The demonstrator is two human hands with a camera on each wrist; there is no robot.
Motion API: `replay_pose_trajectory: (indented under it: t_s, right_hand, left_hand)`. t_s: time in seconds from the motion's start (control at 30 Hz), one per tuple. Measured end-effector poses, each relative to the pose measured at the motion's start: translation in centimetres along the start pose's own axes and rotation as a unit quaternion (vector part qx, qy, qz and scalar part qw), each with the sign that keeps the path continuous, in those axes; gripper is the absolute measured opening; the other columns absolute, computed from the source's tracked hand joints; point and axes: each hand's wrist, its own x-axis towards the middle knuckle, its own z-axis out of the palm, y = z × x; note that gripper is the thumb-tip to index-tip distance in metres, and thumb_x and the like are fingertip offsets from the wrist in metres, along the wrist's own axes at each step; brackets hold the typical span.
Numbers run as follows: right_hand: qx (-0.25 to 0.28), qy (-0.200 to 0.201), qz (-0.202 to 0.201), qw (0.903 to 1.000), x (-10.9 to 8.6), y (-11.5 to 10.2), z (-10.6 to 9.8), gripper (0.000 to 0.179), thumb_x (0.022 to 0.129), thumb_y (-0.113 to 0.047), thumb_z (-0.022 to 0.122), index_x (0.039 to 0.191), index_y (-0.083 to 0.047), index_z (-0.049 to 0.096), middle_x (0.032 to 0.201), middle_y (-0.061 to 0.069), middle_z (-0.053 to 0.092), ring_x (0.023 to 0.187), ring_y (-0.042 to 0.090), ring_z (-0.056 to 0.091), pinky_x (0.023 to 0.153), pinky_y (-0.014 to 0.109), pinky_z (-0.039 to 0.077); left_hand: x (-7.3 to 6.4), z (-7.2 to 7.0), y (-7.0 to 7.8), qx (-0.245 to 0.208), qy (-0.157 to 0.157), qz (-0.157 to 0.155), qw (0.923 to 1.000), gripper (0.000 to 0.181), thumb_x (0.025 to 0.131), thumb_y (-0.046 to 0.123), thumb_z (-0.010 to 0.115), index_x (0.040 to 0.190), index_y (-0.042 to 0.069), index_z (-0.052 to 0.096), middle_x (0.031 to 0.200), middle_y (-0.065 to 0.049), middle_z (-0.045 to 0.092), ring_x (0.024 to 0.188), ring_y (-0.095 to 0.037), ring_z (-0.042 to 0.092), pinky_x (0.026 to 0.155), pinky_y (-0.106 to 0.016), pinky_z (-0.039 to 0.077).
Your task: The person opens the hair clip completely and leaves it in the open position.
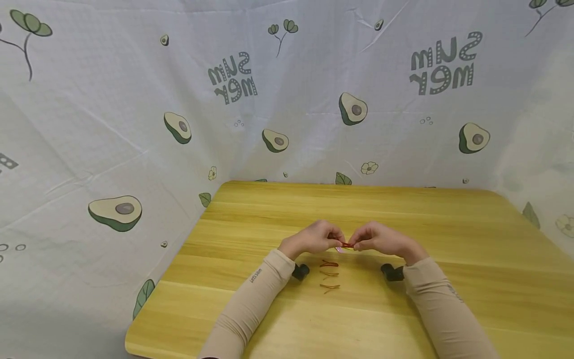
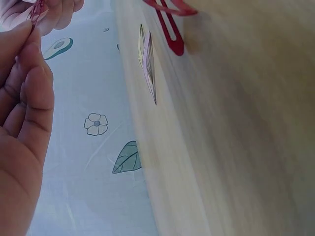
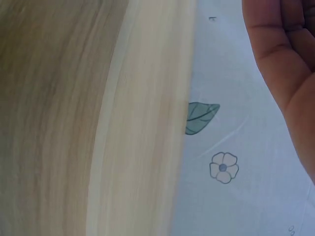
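Observation:
A red snap hair clip (image 1: 347, 245) is pinched between the two hands over the middle of the table. My left hand (image 1: 318, 237) holds one end between thumb and fingertips. The other end is in the fingers of my right hand (image 1: 380, 238). The left wrist view shows the held clip at its top left corner. Below the hands, another red hair clip (image 1: 330, 264) lies opened on the wood. A lilac clip (image 2: 148, 64) lies beside a yellowish one (image 2: 141, 42). Only part of the right hand (image 3: 290, 59) enters the right wrist view.
Nearer the body, two orange-yellow hair clips (image 1: 330, 273) lie in a column with the red one. Black wrist cameras (image 1: 301, 272) hang under both forearms. A wooden table (image 1: 251, 209) stands against a white cloth (image 1: 309, 139) printed with avocados.

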Motion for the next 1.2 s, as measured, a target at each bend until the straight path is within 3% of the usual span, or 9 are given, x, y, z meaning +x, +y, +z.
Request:
replay_pose_trajectory:
  t_s: [0.23,0.57,0.77,0.97,1.2]
  right_hand:
    - [0.019,-0.008,-0.001,0.9998,-0.30,0.18,-0.27,0.023,0.085,-0.016,0.058,0.100,0.001,0.064,0.101,0.023,0.062,0.087,0.012,0.061,0.075,0.030,0.049]
    - [0.027,-0.016,-0.017,0.9993,-0.53,0.26,-0.46,0.021,0.086,-0.012,0.056,0.100,0.001,0.064,0.100,0.026,0.061,0.088,0.016,0.061,0.075,0.036,0.050]
    - [0.026,-0.018,-0.018,0.9993,-0.58,0.25,-0.49,0.020,0.086,-0.011,0.055,0.099,0.002,0.064,0.099,0.026,0.061,0.086,0.012,0.061,0.074,0.035,0.050]
    - [0.025,-0.030,-0.037,0.9985,-0.60,0.45,-0.55,0.019,0.086,-0.008,0.055,0.097,0.006,0.062,0.096,0.026,0.062,0.084,0.013,0.061,0.073,0.035,0.050]
    - [0.014,-0.025,0.004,0.9996,-0.57,0.71,-0.58,0.013,0.084,-0.010,0.059,0.092,-0.003,0.064,0.088,0.009,0.065,0.078,0.010,0.059,0.071,0.037,0.050]
  left_hand:
    - [-0.11,-0.16,0.15,-0.016,-0.001,0.005,0.9999,0.009,0.087,0.016,0.056,0.085,0.015,0.065,0.085,-0.005,0.067,0.060,-0.002,0.049,0.052,-0.015,0.040]
    - [-0.10,-0.13,0.13,-0.040,-0.012,0.009,0.9991,0.009,0.087,0.014,0.056,0.086,0.014,0.065,0.086,-0.006,0.068,0.077,-0.017,0.062,0.062,-0.015,0.046]
    - [-0.03,-0.09,0.10,-0.041,-0.017,0.012,0.9989,0.008,0.086,0.015,0.057,0.085,0.014,0.065,0.083,-0.006,0.068,0.075,-0.018,0.062,0.061,-0.015,0.046]
    - [0.12,0.09,0.15,-0.025,-0.012,0.020,0.9994,0.006,0.085,0.017,0.060,0.083,0.015,0.065,0.078,0.001,0.066,0.070,-0.014,0.061,0.059,-0.014,0.046]
    - [0.35,0.46,0.18,-0.006,-0.008,0.021,0.9997,0.005,0.083,0.017,0.062,0.079,0.016,0.065,0.075,0.001,0.067,0.060,-0.002,0.055,0.055,-0.014,0.045]
